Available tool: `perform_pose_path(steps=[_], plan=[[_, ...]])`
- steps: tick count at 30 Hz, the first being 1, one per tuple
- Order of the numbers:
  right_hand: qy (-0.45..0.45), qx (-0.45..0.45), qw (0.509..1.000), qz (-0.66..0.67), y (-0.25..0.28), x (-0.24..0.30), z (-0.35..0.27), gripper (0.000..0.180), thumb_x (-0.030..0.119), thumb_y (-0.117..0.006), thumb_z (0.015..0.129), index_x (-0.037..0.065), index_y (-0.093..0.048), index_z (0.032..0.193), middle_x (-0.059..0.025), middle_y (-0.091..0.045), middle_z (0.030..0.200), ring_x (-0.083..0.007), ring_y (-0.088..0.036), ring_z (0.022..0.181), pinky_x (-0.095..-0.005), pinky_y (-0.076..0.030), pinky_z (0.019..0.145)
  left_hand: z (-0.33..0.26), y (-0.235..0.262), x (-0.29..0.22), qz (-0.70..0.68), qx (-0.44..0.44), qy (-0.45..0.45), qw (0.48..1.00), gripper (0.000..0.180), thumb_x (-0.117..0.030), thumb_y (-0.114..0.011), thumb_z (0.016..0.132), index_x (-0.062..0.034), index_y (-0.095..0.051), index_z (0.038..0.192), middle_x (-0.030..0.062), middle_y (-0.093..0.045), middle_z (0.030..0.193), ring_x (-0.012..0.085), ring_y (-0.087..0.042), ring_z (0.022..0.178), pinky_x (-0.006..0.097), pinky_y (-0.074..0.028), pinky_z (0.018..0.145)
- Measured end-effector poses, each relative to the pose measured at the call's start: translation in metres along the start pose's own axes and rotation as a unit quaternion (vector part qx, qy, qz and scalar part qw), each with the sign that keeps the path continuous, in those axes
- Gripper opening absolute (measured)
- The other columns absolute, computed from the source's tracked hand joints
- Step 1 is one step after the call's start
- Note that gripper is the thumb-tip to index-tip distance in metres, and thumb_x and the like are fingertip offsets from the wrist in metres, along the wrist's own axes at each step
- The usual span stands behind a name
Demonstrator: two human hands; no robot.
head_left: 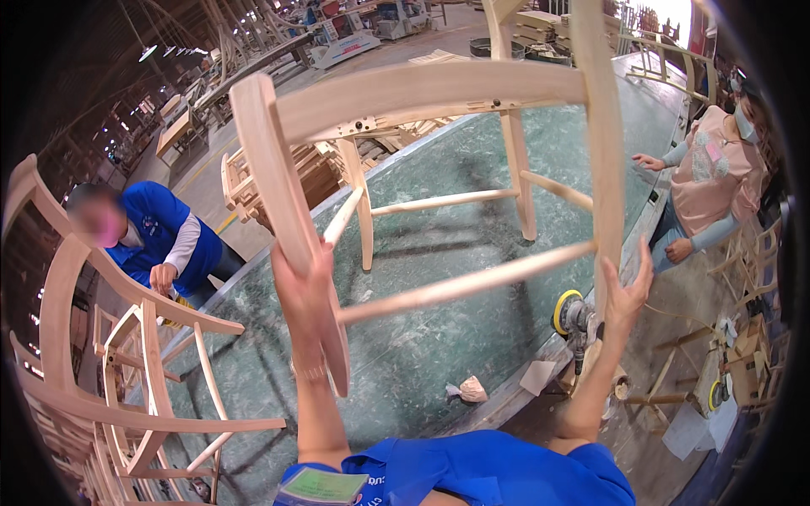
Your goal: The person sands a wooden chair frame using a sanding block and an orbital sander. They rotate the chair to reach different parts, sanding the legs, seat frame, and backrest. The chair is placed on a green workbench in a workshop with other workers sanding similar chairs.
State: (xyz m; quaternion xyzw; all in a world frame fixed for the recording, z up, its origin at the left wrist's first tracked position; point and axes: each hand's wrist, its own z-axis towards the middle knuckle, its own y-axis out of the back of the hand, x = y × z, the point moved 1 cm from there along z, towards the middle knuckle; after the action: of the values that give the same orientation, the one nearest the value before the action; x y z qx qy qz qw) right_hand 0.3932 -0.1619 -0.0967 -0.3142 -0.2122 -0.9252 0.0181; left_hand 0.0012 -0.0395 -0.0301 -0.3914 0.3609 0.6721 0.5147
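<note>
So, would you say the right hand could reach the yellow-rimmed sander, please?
Probably yes: the sander appears close to the right hand and mostly uncovered, though the wooden chair leg beside that hand may hinder it.

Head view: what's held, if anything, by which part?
The chair, by its near left leg, in the left hand; the right hand: open, contact unclear.

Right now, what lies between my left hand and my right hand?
The head view shows a chair rung and leg between your left hand and right hand, above the green tabletop.

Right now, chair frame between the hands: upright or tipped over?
Upright: the chair frame has rails above, legs pointing down toward the green tabletop.
</note>
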Motion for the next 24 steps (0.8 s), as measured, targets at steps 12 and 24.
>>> perform_pose_path(steps=[12, 24], plan=[[-0.136, 0.206, 0.964, 0.096, -0.029, -0.15, -0.044, 0.063, 0.015, -0.069, 0.079, -0.003, -0.042, 0.134, -0.0248, -0.059, 0.117, -0.0318, -0.06, 0.109, -0.0366, -0.047, 0.086, -0.243, 0.006, 0.171, 0.163, 0.129, 0.102, 0.973, 0.042, -0.029, -0.084, 0.066, -0.0041, -0.062, 0.092, 0.008, -0.061, 0.082, 0.024, -0.061, 0.076, 0.036, -0.049, 0.066], [-0.144, 0.182, 0.973, -0.012, -0.087, -0.203, 0.04, 0.039, 0.032, -0.048, 0.097, 0.004, -0.057, 0.123, -0.0224, -0.065, 0.107, -0.0368, -0.062, 0.102, -0.0397, -0.047, 0.085, -0.1, -0.295, 0.211, 0.087, 0.179, 0.119, 0.973, 0.043, -0.033, -0.085, 0.068, -0.0035, -0.062, 0.09, 0.0133, -0.067, 0.073, 0.0259, -0.066, 0.069, 0.038, -0.051, 0.065]])
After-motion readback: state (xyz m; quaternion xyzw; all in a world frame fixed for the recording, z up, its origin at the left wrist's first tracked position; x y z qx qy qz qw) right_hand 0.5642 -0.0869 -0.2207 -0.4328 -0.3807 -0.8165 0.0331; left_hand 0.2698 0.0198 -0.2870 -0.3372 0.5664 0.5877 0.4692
